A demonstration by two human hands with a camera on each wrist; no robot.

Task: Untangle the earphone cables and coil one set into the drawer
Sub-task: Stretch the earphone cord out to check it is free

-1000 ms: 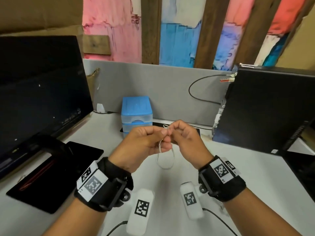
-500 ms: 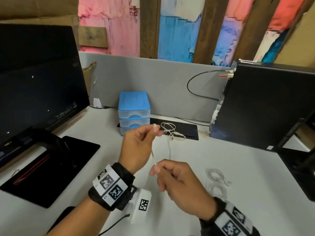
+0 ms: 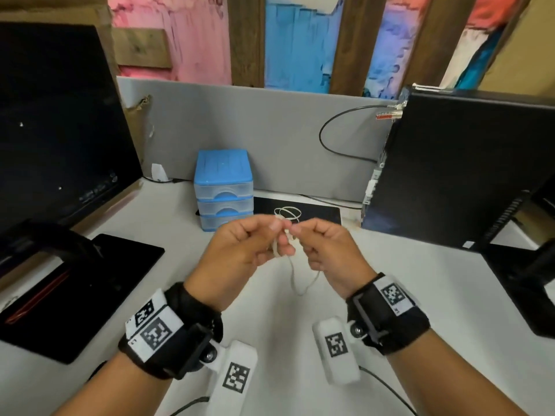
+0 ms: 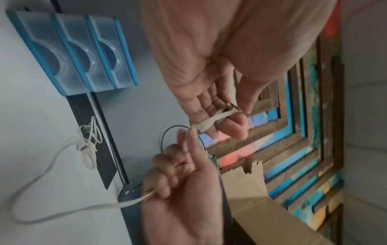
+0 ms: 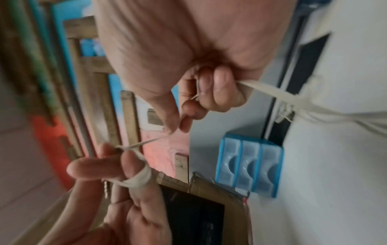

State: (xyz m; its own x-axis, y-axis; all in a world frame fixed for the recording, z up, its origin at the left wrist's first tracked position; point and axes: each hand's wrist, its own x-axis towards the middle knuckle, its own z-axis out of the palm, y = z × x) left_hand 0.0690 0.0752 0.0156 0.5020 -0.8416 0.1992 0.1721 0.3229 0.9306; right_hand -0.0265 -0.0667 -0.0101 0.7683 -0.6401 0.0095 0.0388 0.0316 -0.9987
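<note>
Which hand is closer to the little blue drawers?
Left. The left hand sits just in front of the blue drawers; the right hand is farther off to their right side.

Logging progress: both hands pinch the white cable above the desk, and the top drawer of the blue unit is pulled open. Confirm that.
Not quite. Both hands, left hand and right hand, do pinch the white cable, but the head view shows every drawer of the blue unit closed.

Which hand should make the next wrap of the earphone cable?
Right, probably. The left hand already holds the earphone cable looped round its finger, while the right hand pinches the slack free end.
</note>
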